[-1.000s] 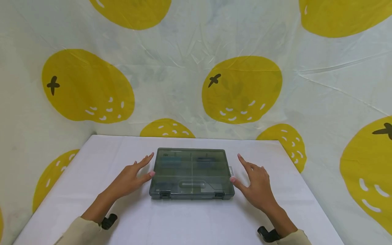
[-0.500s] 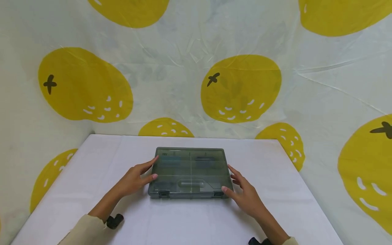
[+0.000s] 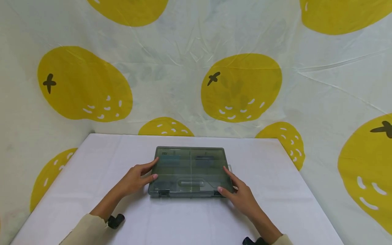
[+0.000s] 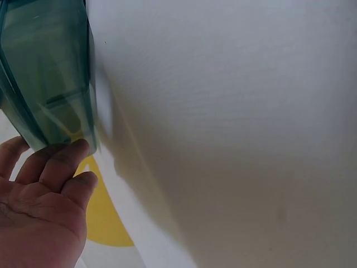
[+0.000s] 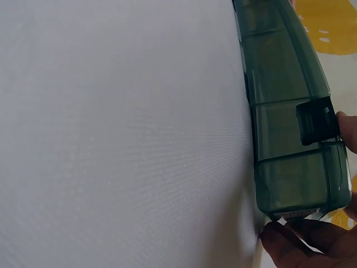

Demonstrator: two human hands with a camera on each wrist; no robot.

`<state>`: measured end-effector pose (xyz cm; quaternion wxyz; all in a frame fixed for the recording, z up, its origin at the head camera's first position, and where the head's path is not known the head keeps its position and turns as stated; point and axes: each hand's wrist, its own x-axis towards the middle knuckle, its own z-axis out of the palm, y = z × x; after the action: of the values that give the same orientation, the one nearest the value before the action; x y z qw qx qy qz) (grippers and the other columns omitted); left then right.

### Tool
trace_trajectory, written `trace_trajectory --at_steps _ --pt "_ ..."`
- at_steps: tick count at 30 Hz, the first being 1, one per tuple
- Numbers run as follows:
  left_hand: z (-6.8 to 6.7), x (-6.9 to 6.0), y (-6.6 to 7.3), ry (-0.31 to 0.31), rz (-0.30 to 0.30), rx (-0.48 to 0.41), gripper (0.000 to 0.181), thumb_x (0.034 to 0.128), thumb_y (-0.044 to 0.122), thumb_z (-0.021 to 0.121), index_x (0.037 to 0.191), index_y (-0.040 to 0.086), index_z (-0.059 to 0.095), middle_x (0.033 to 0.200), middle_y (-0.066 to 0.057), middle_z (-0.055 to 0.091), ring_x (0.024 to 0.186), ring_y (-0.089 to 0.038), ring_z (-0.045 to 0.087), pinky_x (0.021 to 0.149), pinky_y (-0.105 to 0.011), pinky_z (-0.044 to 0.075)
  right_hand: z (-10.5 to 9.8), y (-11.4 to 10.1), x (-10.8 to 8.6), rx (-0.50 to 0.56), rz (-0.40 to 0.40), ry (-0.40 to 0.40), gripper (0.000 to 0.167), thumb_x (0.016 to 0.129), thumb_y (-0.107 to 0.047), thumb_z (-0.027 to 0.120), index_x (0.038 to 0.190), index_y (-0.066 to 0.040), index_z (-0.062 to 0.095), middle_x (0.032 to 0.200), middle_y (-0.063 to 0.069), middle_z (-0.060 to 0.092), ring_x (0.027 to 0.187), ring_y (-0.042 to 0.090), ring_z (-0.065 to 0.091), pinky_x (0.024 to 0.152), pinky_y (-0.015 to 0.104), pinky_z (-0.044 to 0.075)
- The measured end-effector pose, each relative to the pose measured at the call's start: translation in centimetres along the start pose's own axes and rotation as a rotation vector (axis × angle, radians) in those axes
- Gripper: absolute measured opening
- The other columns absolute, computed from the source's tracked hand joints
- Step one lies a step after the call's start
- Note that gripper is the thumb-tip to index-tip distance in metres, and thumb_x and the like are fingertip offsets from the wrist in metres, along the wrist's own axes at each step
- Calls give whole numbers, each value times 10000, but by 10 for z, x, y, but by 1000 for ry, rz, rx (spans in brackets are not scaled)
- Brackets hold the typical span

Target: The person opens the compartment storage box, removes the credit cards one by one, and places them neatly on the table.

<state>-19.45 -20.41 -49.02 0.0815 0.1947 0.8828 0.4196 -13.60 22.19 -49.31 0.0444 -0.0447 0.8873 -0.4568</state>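
A translucent grey-green compartment case (image 3: pixel 190 170) lies flat on the table, its lid down. Through the lid, blurred blue and dark shapes show in the back compartments. My left hand (image 3: pixel 133 180) holds the case's left edge, thumb and index finger at the lid's border; in the left wrist view several fingertips (image 4: pixel 78 149) touch its end wall. At the front right corner my right hand (image 3: pixel 240 195) grips the case, thumb by the right latch (image 5: pixel 318 120). The right wrist view has its other fingers (image 5: pixel 284 245) curled against the end wall, near the bottom edge.
The case rests on a white-covered table (image 3: pixel 183 221). Behind it hangs a pale curtain (image 3: pixel 171 85) printed with big yellow fruit. A second latch (image 3: pixel 164 193) sits at the front left, and a pale hanging tab (image 3: pixel 230 168) projects from the right side.
Both hands have come inward from beside the case and taken hold of its sides. The right hand has moved left and slightly toward the front corner. The case stays in place.
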Motion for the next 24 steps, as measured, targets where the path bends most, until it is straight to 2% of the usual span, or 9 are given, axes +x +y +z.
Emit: trace_trajectory --at_steps 9,18,24 --pt "0 1 -1 -2 -11 -27 741 1032 308 718 1659 137 362 1687 -148 375 1493 -416 488 1212 -623 413 1 2 1 65 13 -10 891 927 -385 841 1671 -331 352 1720 100 375 1448 407 550 1007 368 616" --pt "2 1 1 3 -32 -53 741 1031 283 722 1655 115 360 1687 -158 372 1491 -418 492 1216 -579 408 -2 -3 2 148 58 -11 910 891 -320 885 1654 -321 389 1724 71 372 1445 352 543 990 281 574" --pt "2 1 3 2 -40 -58 740 1035 276 717 1658 115 351 1696 -151 357 1507 -412 470 1223 -576 401 -4 -5 2 159 75 -18 956 853 -281 919 1651 -319 394 1728 59 366 1457 349 529 1010 315 551"
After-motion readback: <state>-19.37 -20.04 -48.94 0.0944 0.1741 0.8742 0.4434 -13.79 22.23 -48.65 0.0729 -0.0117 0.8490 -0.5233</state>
